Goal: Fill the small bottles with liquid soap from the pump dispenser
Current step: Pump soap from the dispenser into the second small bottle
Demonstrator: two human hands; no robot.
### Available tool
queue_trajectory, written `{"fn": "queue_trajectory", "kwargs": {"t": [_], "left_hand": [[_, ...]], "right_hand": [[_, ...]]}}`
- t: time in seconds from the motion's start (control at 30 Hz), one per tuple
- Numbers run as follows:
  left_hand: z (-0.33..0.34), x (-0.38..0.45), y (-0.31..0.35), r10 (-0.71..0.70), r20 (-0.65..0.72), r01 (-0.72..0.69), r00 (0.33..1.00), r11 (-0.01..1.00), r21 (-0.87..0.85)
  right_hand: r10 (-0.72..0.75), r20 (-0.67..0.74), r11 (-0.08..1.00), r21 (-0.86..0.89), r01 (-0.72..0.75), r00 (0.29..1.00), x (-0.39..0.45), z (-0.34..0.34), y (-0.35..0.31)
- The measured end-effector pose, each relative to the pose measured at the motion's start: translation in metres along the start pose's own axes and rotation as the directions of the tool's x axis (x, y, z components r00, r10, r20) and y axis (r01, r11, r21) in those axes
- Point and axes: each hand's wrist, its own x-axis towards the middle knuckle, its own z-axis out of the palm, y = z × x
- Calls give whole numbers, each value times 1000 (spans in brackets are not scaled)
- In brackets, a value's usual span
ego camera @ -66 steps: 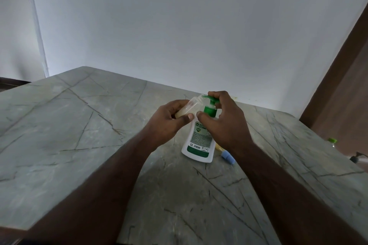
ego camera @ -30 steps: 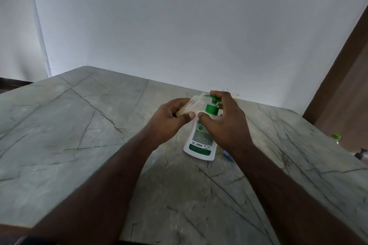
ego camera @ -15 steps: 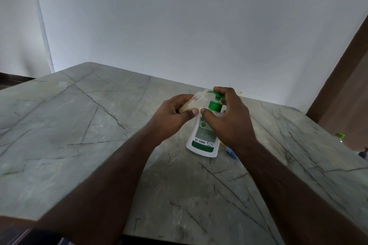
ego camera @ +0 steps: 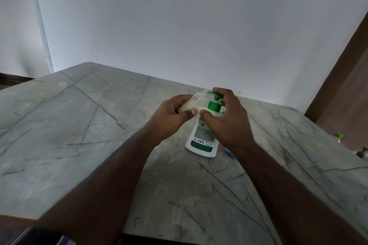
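A white pump dispenser (ego camera: 201,141) with a green pump head (ego camera: 214,101) stands upright on the grey marble table (ego camera: 79,125). My left hand (ego camera: 171,117) grips a small clear bottle (ego camera: 194,102), tilted, with yellowish liquid in its lower part and its mouth up against the green spout. My right hand (ego camera: 229,119) wraps the dispenser's neck, thumb on the front and fingers curled over the pump head. A blue-capped item (ego camera: 229,151) peeks out on the table behind my right wrist, mostly hidden.
The table's far edge meets a white wall (ego camera: 179,26). A brown door frame (ego camera: 338,95) stands at the right. Off the table's right edge are a green-capped bottle (ego camera: 338,137) and a dark object (ego camera: 362,152).
Hands, small bottle and dispenser keep the same hold throughout. The pump head looks slightly higher now than a second ago. The camera has tilted a little.
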Motion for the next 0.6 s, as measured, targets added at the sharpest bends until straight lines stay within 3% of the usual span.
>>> {"fn": "queue_trajectory", "kwargs": {"t": [0.23,0.4,0.6], "left_hand": [[1,-1,2,-6,12,7,1000,999,-40],[2,-2,4,-25,8,25,1000,1000,-17],[3,-2,5,-35,31,36,999,999,-27]], "right_hand": [[64,-20,972,230,-58,998,7,-10,-2],[238,-58,833,525,-173,970,24,-17,-13],[402,85,807,438,-397,911,68,-30,-23]]}}
